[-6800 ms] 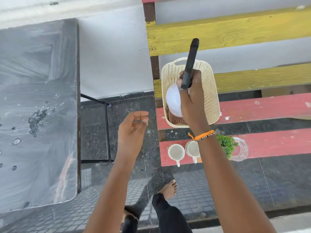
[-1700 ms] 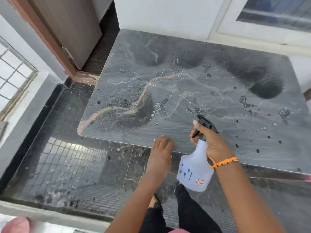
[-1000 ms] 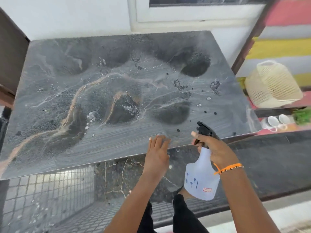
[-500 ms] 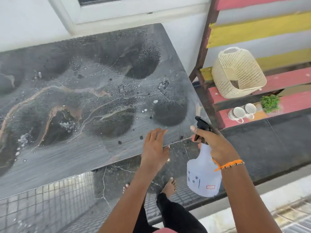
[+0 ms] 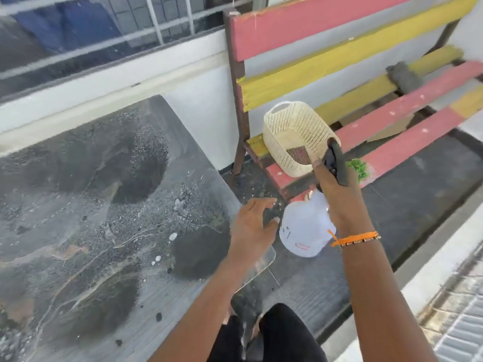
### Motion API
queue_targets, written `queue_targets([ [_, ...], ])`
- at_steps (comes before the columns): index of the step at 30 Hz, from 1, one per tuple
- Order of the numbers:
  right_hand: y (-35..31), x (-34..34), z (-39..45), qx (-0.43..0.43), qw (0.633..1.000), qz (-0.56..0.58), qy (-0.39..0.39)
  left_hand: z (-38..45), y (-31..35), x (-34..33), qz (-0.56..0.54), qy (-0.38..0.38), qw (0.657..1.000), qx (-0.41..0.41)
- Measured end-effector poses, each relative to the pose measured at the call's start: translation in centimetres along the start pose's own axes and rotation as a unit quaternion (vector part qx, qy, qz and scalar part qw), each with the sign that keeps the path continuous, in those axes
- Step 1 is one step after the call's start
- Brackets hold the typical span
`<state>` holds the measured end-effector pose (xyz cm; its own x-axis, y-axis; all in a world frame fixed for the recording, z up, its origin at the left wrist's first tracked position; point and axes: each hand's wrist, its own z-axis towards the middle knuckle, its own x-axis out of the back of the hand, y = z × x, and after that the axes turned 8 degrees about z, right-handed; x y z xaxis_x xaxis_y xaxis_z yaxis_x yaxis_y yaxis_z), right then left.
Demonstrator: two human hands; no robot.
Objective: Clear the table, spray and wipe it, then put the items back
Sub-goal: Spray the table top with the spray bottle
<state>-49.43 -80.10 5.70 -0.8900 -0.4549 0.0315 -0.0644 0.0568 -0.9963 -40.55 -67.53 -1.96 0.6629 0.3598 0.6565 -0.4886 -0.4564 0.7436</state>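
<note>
My right hand (image 5: 337,189) grips the black trigger head of a white spray bottle (image 5: 304,229), held in the air between the table and the bench. The grey marbled table (image 5: 91,205) fills the left of the view, wet with spray patches and droplets. My left hand (image 5: 252,226) hovers with spread, relaxed fingers over the table's right corner and holds nothing. On the bench sits a cream plastic basket (image 5: 292,134) with a checked cloth (image 5: 298,154) inside. A small green plant (image 5: 359,169) shows just behind my right hand.
The red and yellow slatted bench (image 5: 392,111) stands right of the table against the white wall. A grey cloth (image 5: 403,75) lies on its far slats. Dark tiled floor (image 5: 405,218) runs between bench and a pale ledge at right. A barred window is behind the table.
The view has swung right toward the bench. My right hand has carried the spray bottle away from the table edge toward the basket; my left hand stays open near the table's corner.
</note>
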Motion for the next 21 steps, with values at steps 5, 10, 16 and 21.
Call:
queue_targets([
  [5, 0.3, 0.0, 8.8, 0.055, 0.995, -0.009, 0.084, 5.9, 2.0, -1.9, 0.012, -0.037, 0.999, -0.017],
  [10, 2.7, -0.2, 18.2, 0.055, 0.992, -0.071, 0.089, 12.7, 2.7, -4.2, 0.03, -0.031, 0.999, 0.005],
  [16, 7.1, 0.4, 29.7, 0.059, 0.972, -0.227, -0.016, 20.9, 3.3, -6.5, 0.029, -0.013, 0.997, 0.069],
  [21, 12.8, 0.2, 36.2, 0.001, 0.961, -0.257, -0.104, 26.8, 2.1, -8.3, 0.03, 0.006, 0.99, 0.136],
])
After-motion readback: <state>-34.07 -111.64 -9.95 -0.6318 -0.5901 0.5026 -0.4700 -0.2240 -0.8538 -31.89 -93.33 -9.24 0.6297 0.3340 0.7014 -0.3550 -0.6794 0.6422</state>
